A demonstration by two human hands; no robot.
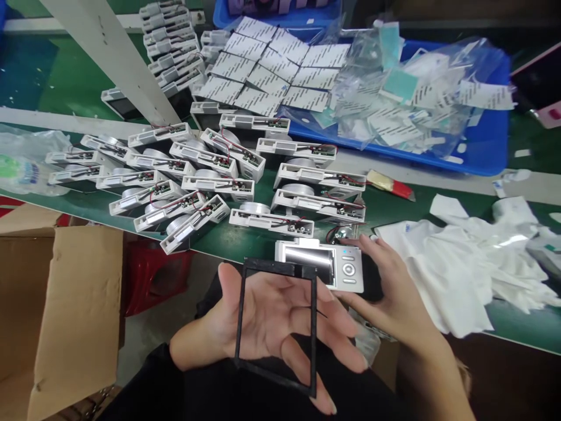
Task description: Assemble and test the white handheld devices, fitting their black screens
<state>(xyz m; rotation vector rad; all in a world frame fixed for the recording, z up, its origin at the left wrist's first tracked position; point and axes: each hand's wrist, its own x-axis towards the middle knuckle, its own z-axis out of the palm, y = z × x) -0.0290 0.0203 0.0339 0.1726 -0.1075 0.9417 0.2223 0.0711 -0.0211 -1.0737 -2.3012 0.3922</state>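
My left hand [274, 316] is palm up with its fingers spread. A thin black rectangular frame [280, 268] lies across the palm and fingers, and the skin shows through its middle. Just beyond the frame is a white camera-like device [339, 268] with a screen and a round button pad. My right hand [392, 286] is closed around its right end, thumb on the near side and fingers on the far side. The frame's upper edge overlaps the device's lower left part in view.
Several white housings [272, 222] with red and black wires stand on the green bench [210, 240]. Labelled pieces and plastic bags lie around a blue tray [495, 140]. White cloths [456, 269] are at right, near a red-handled tool [401, 188]. An open cardboard box [79, 316] is at lower left.
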